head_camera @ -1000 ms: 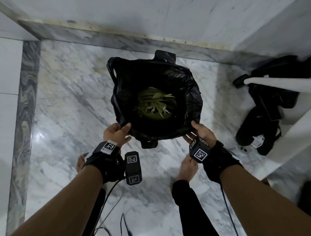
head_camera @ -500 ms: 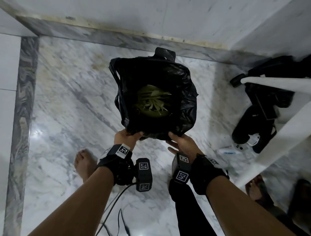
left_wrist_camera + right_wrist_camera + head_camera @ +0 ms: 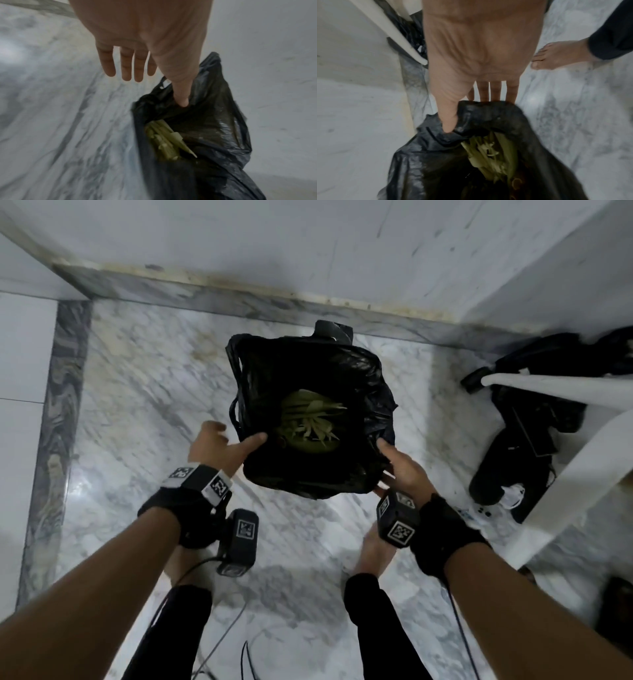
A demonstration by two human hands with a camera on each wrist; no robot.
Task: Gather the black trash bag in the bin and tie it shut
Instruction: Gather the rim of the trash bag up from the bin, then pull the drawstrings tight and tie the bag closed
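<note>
The black trash bag (image 3: 308, 371) stands open on the marble floor, with green leaves (image 3: 308, 422) inside; the bin beneath it is hidden. My left hand (image 3: 233, 441) is at the bag's near-left rim. Its thumb rests on the rim's inner side, and its fingers (image 3: 126, 67) stretch straight out over the floor, off the plastic (image 3: 214, 135). My right hand (image 3: 394, 470) pinches the near-right rim: in the right wrist view the thumb (image 3: 448, 121) lies on the inside of the bag (image 3: 436, 162) and the fingers go behind the fold.
A white wall and a marble skirting run just behind the bag. White chair legs (image 3: 534, 385) and a black bundle (image 3: 520, 440) stand to the right. My bare feet (image 3: 556, 54) and loose cables (image 3: 219, 645) are on the floor near me.
Both hands moved from the near rim out to the bag's sides. The left hand let go and opened, keeping only the thumb on the rim. The right hand keeps its pinch.
</note>
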